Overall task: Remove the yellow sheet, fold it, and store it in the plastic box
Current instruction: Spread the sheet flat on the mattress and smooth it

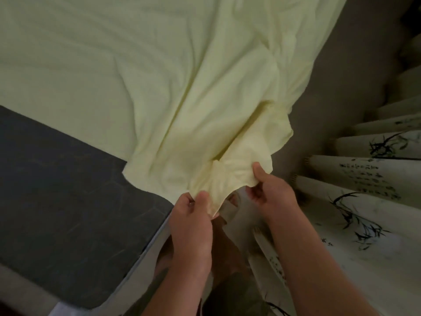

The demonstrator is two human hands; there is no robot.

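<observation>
Yellow sheet (pixel 159 87) — corner pinched in my left hand (pixel 193 215) and right hand (pixel 271 192) — I'd peel evenly off the dark mattress (pixel 57 190)

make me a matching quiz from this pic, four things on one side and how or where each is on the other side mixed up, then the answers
1 yellow sheet
2 mattress
3 curtain
4 right hand

a dark grey, bare at lower left
b white with ink bamboo print, at right
c pinching a bunched corner
d pale, wrinkled, one corner pulled off

Pairs: 1-d, 2-a, 3-b, 4-c
</observation>
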